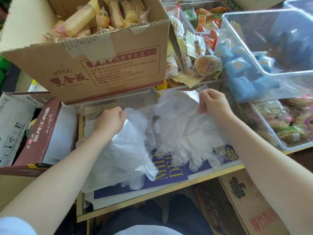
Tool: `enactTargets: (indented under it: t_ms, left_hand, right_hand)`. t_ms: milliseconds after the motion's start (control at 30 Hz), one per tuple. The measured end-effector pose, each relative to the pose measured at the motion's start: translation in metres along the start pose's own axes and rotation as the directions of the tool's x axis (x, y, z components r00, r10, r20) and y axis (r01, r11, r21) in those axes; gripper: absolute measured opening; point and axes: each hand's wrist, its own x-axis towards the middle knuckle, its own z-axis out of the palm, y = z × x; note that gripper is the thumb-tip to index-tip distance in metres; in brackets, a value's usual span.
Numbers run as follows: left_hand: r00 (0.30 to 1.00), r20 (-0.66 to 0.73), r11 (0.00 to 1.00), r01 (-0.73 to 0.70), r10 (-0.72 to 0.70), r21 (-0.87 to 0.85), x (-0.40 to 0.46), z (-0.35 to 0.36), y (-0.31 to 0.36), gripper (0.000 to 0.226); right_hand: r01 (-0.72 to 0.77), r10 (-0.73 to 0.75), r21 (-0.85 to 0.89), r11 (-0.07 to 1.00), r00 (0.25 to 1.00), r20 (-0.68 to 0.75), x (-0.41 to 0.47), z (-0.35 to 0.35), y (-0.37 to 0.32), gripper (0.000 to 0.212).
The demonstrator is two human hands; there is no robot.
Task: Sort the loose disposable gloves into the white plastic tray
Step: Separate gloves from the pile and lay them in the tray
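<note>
Left hand (111, 120) at 9 o'clock, right hand (214, 106) at 2 o'clock, each pinching the clear gloves (169, 129), spreading them apart, probably for sorting; tray not discernible.

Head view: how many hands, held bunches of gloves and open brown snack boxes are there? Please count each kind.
Hands: 2, the left hand and the right hand
Glove bunches: 2, one on the left, one on the right; single gloves cannot be counted
Open brown snack box: 1
Total: 5
</note>
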Motion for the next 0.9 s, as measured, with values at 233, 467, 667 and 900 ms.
enactTargets:
  t_ms: [233,467,667,900]
  left_hand:
    - [0.99,0.127,0.935,0.107,-0.068,-0.337,0.012,-0.014,0.036,0.032]
    - [0.999,-0.052,0.882,-0.026,0.002,-0.47,0.018,-0.019,0.074,0.035]
    - [0.925,-0.363,0.833,-0.283,0.107,-0.475,-0.003,-0.02,0.097,0.043]
    - [0.877,-0.386,0.726,-0.462,0.288,-0.509,-0.026,0.022,0.125,0.038]
  right_hand:
    - [0.078,-0.066,-0.038,0.996,0.968,0.242,-0.008,-0.02,-0.018,0.032]
    - [0.24,-0.104,-0.367,0.899,0.93,0.354,-0.014,-0.026,-0.038,0.037]
    - [-0.112,0.099,-0.651,0.751,0.993,-0.057,0.0,-0.038,-0.011,0.043]
    - [-0.557,0.549,0.614,0.56,0.804,0.229,-0.021,-0.006,-0.01,0.022]
